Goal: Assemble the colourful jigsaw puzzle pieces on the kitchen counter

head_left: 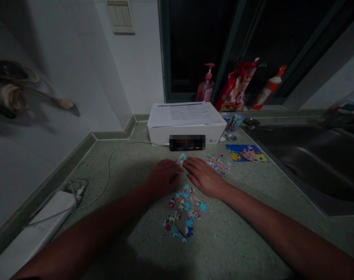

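The landmark is a smooth white box on the speckled green counter. The printed sheet on top has rows of text too small to read, and no brand is legible on the blue cartoon card, to the box's right front. In front of the box, the left hand and the right hand frame a small cluster of flat, knobbed pieces. Both hands' fingers are open and loosely bent, thumbs apart; whether they pinch a piece I cannot tell. A larger multicolored pile lies nearer the viewer, and a pastel pile beyond the right hand. Behind the box stand a clear pink pump bottle and a glossy red bag, their labels unreadable.
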Demonstrator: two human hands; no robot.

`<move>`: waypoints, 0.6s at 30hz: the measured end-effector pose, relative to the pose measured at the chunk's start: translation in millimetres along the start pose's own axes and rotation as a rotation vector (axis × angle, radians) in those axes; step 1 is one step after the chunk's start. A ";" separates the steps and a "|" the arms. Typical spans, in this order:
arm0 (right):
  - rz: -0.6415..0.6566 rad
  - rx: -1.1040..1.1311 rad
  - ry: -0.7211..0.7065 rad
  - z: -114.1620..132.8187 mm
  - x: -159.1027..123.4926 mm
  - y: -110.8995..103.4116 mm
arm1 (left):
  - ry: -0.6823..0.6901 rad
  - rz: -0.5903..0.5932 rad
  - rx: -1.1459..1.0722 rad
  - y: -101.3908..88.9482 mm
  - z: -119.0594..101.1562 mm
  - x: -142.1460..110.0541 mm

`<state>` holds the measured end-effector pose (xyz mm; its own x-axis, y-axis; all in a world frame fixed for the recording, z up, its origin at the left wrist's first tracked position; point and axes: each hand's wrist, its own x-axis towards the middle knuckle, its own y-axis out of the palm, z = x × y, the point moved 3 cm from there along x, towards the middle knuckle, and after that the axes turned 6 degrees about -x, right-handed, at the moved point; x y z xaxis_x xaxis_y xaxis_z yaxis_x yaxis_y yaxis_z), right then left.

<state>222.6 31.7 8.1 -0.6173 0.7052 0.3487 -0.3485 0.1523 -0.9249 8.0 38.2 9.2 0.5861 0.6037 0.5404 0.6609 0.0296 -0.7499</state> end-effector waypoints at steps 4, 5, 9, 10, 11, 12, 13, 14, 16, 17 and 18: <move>-0.043 0.065 -0.003 -0.2 -0.1 -1.6 | -0.016 -0.030 0.006 0.8 2.8 -0.1; -0.051 0.082 -0.005 0.4 -0.1 -2.6 | -0.038 -0.050 0.018 0.2 4.2 0.0; -0.068 0.176 -0.013 6.2 -1.1 -7.2 | -0.136 -0.142 0.080 -3.2 9.9 0.1; -0.072 0.202 -0.022 8.2 -1.6 -8.2 | -0.144 -0.144 0.087 -3.6 10.5 0.1; -0.076 0.225 -0.032 10.0 -2.3 -9.1 | -0.144 -0.136 0.092 -3.6 10.6 0.2; -0.082 0.246 -0.043 11.5 -2.9 -9.8 | -0.139 -0.122 0.094 -3.3 10.4 0.2; -0.088 0.264 -0.052 12.5 -3.4 -10.3 | -0.132 -0.108 0.093 -3.0 10.1 0.1; -0.096 0.279 -0.058 13.1 -3.8 -10.6 | -0.126 -0.098 0.091 -2.8 9.7 -0.1; -0.107 0.302 -0.060 13.0 -4.0 -11.1 | -0.113 -0.088 0.085 -2.6 9.0 -0.6; -0.109 0.313 -0.059 12.7 -3.9 -11.3 | -0.102 -0.089 0.080 -2.8 8.5 -1.0; -0.111 0.323 -0.059 12.3 -3.7 -11.5 | -0.090 -0.093 0.075 -3.2 7.9 -1.2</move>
<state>220.2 18.7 19.3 -0.5998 0.6538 0.4614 -0.6150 -0.0078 -0.7885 1.4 43.7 8.0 0.4774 0.6644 0.5750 0.6717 0.1459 -0.7263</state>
